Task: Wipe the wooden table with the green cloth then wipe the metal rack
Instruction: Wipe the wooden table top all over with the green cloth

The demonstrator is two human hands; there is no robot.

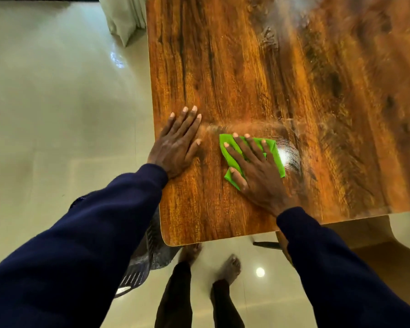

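Observation:
The wooden table (282,67) fills the upper right of the head view, its top brown and glossy with wet streaks. A folded green cloth (276,153) lies flat on it near the front left corner. My right hand (253,166) presses down on the cloth with spread, straight fingers and covers most of it. My left hand (178,145) rests flat on the bare wood beside the table's left edge, a short way left of the cloth, fingers straight. No metal rack can be made out.
A glossy cream tiled floor (57,102) lies left of and below the table. A pale curtain (126,17) hangs at the back left. A dark perforated plastic object (137,268) sits under the table's front left corner. My bare feet (230,266) stand at the front edge.

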